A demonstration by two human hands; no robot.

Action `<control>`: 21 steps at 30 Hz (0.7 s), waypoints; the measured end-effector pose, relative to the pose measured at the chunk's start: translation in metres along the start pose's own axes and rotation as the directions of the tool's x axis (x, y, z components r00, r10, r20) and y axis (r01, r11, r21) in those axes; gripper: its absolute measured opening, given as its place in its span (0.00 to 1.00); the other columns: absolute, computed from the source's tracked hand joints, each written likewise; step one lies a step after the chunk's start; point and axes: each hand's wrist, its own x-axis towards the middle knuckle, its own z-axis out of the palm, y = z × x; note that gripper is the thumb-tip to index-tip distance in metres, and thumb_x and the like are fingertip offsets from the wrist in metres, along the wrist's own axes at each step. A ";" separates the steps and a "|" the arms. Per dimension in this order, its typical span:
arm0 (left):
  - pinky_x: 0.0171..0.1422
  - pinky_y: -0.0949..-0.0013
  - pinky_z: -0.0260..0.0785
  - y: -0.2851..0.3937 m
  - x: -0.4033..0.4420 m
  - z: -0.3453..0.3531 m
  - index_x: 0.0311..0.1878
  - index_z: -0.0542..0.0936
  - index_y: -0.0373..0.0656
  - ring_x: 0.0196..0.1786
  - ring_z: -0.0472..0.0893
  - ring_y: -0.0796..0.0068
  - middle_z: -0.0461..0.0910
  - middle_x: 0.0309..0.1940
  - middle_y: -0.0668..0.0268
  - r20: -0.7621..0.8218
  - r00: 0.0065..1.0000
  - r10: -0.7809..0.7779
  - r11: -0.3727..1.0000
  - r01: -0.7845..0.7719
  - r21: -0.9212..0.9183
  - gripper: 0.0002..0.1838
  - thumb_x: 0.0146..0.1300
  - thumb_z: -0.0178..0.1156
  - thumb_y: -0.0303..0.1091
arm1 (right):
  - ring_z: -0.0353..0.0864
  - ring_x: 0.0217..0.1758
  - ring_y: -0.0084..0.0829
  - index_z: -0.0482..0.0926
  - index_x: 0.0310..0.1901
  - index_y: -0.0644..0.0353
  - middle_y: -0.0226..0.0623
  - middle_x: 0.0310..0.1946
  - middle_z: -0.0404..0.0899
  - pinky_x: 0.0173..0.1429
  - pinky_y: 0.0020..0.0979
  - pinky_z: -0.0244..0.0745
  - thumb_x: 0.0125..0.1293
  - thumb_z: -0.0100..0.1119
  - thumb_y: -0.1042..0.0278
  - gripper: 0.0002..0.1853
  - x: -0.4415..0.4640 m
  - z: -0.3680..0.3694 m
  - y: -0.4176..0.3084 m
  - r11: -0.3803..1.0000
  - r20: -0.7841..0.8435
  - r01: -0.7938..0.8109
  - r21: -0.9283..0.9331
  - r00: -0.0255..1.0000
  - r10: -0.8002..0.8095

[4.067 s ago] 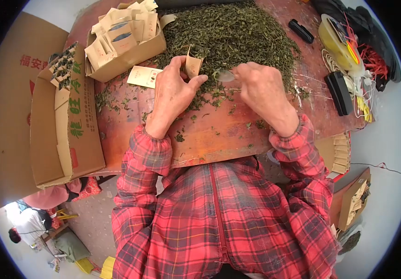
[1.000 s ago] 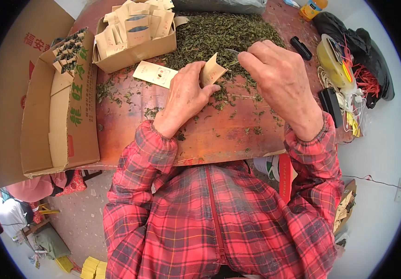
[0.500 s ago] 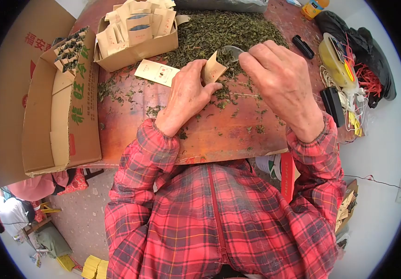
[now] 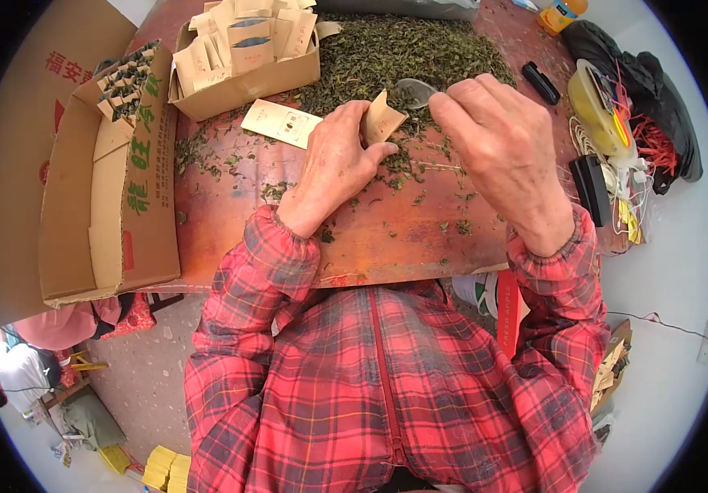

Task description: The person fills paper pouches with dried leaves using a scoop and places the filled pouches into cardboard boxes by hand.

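My left hand (image 4: 336,161) is closed around a small tan paper packet (image 4: 383,120), which it keeps upright with the mouth spread at the top. In my right hand (image 4: 502,135) is a spoon, gripped by its handle, which the fingers hide. The spoon's clear-looking bowl (image 4: 415,94) is just right of the packet's mouth, over the edge of a heap of dried green leaves (image 4: 419,49). Flat printed packets (image 4: 280,123) lie on the table beside my left hand.
A small carton (image 4: 247,92) of upright paper packets stands behind my left hand. Farther left is a long cardboard box (image 4: 152,189) with more packets. On the right are a black stapler-like object (image 4: 540,83), a yellowish tub (image 4: 588,107) and a black case (image 4: 590,191). Loose leaves dot the red table (image 4: 387,238).
The view has shifted slightly. The spoon's bowl shows more fully beside the packet, and my right hand has tilted a little. My left hand still holds the packet in the same way.
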 end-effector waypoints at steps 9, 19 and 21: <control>0.48 0.58 0.82 0.003 0.000 0.000 0.59 0.83 0.32 0.41 0.88 0.58 0.88 0.42 0.52 -0.002 1.000 -0.003 1.000 0.003 -0.003 0.28 0.59 0.82 0.34 | 0.86 0.41 0.37 0.84 0.46 0.59 0.33 0.39 0.82 0.41 0.38 0.82 0.59 0.66 0.76 0.12 -0.002 -0.001 -0.002 1.000 0.041 -0.030 -0.005 0.999 0.030; 0.47 0.58 0.81 0.002 -0.001 0.001 0.59 0.81 0.33 0.41 0.89 0.57 0.88 0.40 0.52 -0.011 1.000 0.019 1.000 -0.019 0.010 0.28 0.59 0.82 0.34 | 0.84 0.40 0.33 0.80 0.36 0.55 0.31 0.33 0.75 0.40 0.36 0.81 0.57 0.65 0.68 0.06 0.000 0.004 -0.003 0.999 -0.050 -0.042 -0.032 0.998 0.040; 0.46 0.58 0.82 0.001 -0.001 0.000 0.59 0.80 0.33 0.40 0.89 0.58 0.88 0.41 0.51 -0.007 1.000 0.015 1.000 -0.015 -0.003 0.29 0.59 0.82 0.34 | 0.84 0.40 0.33 0.80 0.36 0.55 0.31 0.32 0.75 0.40 0.36 0.81 0.57 0.66 0.68 0.06 -0.001 0.005 0.000 0.998 -0.070 -0.054 -0.034 0.996 0.051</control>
